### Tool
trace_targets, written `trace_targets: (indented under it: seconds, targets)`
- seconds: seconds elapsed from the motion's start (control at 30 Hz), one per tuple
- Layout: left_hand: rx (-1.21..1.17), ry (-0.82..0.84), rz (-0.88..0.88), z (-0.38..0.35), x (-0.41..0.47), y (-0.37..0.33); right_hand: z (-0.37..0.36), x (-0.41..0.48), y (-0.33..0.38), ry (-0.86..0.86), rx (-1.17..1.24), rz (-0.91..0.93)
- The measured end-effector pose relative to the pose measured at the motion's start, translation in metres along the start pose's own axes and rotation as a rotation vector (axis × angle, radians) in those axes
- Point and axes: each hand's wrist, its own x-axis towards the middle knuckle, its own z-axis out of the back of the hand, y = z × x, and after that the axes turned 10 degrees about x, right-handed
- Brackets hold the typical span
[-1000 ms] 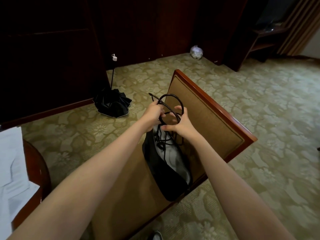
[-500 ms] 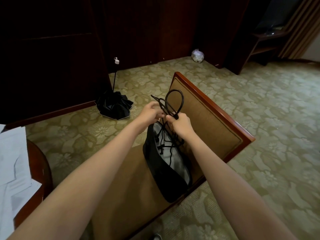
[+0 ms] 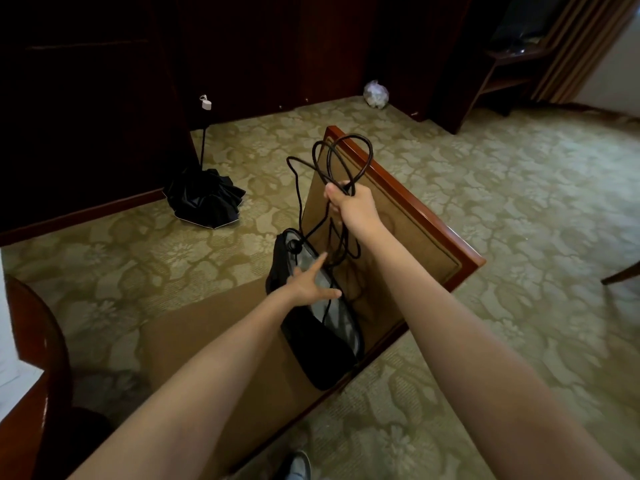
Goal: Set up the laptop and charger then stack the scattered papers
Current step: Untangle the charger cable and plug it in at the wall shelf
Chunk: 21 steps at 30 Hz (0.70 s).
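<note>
Here, a person's left hand [image 3: 311,284], fingers spread and gripping nothing, rests at the mouth of a black bag [image 3: 313,344] standing on a tan upholstered chair [image 3: 408,216]. The bag leans against the chair back, its long axis running from the seat's near edge away toward the backrest, its grey-lined opening facing up. Above and beyond it, the right hand [image 3: 349,202] is clenched around a black charger cable [image 3: 343,157]; loops rise upright over the fist, while strands hang straight down from it into the bag, where a small round plug sits just under the fist, at the rim. Left of the grip, a dark wooden table [image 3: 38,341] carries white papers [image 3: 14,368] at the frame's edge. Farther left on the patterned carpet lies a collapsed black umbrella [image 3: 206,197]. Beyond the fist, a white plastic bag [image 3: 376,94] sits against dark wood panelling.
</note>
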Motion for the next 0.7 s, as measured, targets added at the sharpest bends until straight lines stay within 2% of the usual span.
trace_targets:
  seconds: [0.07, 0.13, 0.27, 0.37, 0.43, 0.57, 0.7]
  targets:
    - [0.012, -0.114, 0.087, 0.002, 0.007, -0.004, 0.002, 0.001, 0.013, -0.002, 0.037, -0.01]
    - [-0.002, -0.164, 0.101, 0.002, 0.013, -0.009, 0.002, 0.003, 0.025, -0.009, 0.061, -0.002]
    - [0.151, -0.134, 0.046, 0.0, 0.021, -0.009, 0.006, 0.003, 0.037, 0.0, 0.092, 0.021]
    - [0.152, -0.105, -0.039, 0.005, 0.017, 0.0, 0.014, 0.004, 0.034, 0.013, 0.072, 0.0]
    - [0.158, -0.088, -0.031, 0.011, 0.013, 0.006, 0.019, 0.005, 0.03, 0.015, 0.06, -0.024]
    - [0.198, -0.209, -0.087, 0.022, 0.011, 0.02, 0.023, 0.008, 0.034, 0.021, 0.083, -0.032]
    - [0.072, -0.346, -0.216, 0.04, 0.006, 0.004, 0.029, 0.01, 0.057, -0.033, 0.103, 0.061]
